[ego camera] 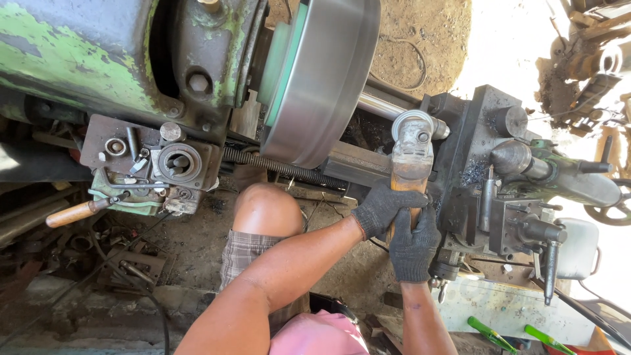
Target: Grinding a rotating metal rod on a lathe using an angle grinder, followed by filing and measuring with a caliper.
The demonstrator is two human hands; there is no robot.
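Both my hands wear dark knit gloves and grip an angle grinder (411,167) with an orange-brown body. My left hand (383,207) wraps the body from the left. Just below it, my right hand (414,246) clasps the rear end. The grinder's grey metal head (416,128) points up, close to the right-hand rim of a large steel drum (322,79) mounted on the lathe spindle. I cannot tell whether the head touches the drum.
The worn green lathe headstock (79,59) fills the upper left. The dark carriage and tool post (499,197) stand right of the grinder. My bare knee (266,210) is below the drum. A wooden-handled tool (79,212) lies left, and green-handled tools (493,332) lie bottom right.
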